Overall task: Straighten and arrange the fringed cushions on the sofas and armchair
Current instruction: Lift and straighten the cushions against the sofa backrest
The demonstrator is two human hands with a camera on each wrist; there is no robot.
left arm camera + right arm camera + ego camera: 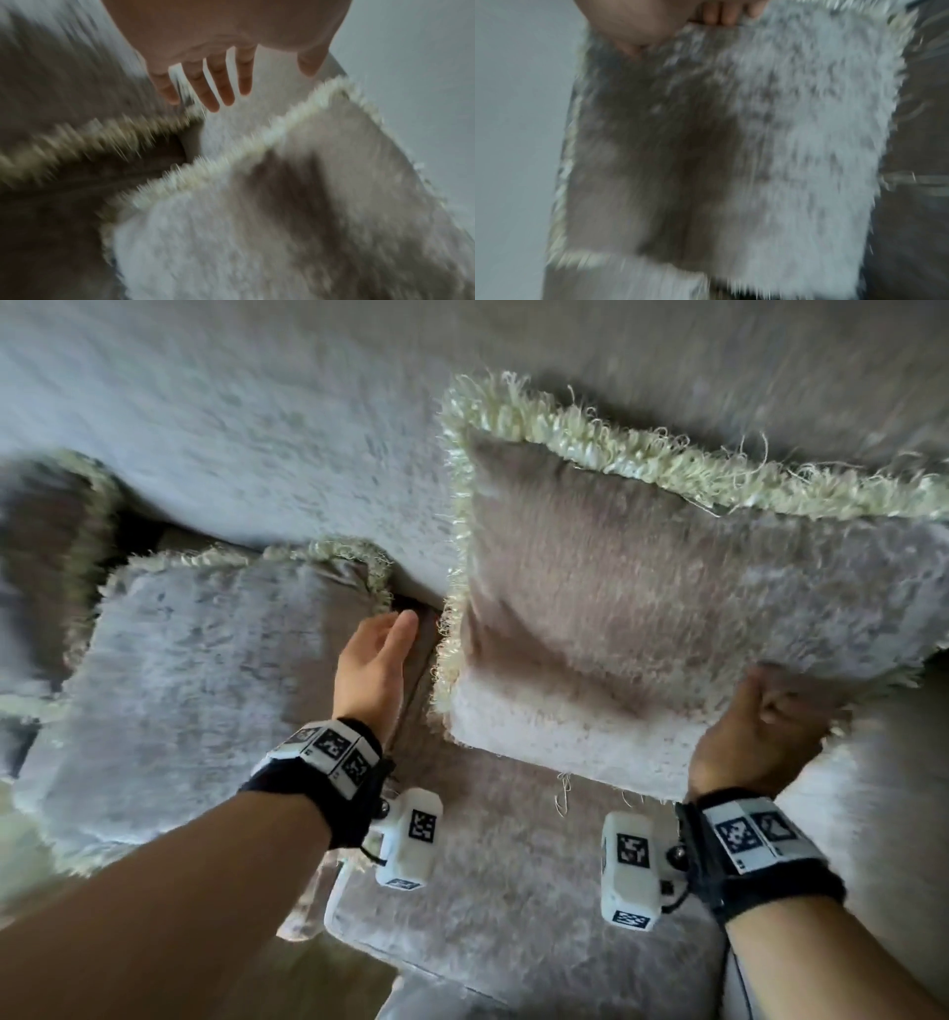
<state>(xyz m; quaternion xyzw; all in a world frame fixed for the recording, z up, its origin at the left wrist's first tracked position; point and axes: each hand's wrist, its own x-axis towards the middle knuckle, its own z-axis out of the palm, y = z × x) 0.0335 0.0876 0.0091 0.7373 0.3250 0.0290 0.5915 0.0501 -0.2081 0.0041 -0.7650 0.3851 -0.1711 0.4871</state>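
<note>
A grey-beige plush cushion (642, 629) with a cream fringe leans tilted against the sofa back. My right hand (760, 726) grips its lower right edge, fingers curled into the fabric; in the right wrist view the same cushion (718, 142) hangs blurred below my right hand (680, 24). A second fringed cushion (195, 680) lies flat on the seat to the left. My left hand (377, 660) hovers open between the two cushions, fingers straight. In the left wrist view my left hand's fingers (218, 89) spread above both fringes (257, 142).
The plush sofa back (257, 428) fills the top of the head view, and the seat (488, 891) runs below the cushions. A third fringed cushion (46, 546) shows blurred at the far left.
</note>
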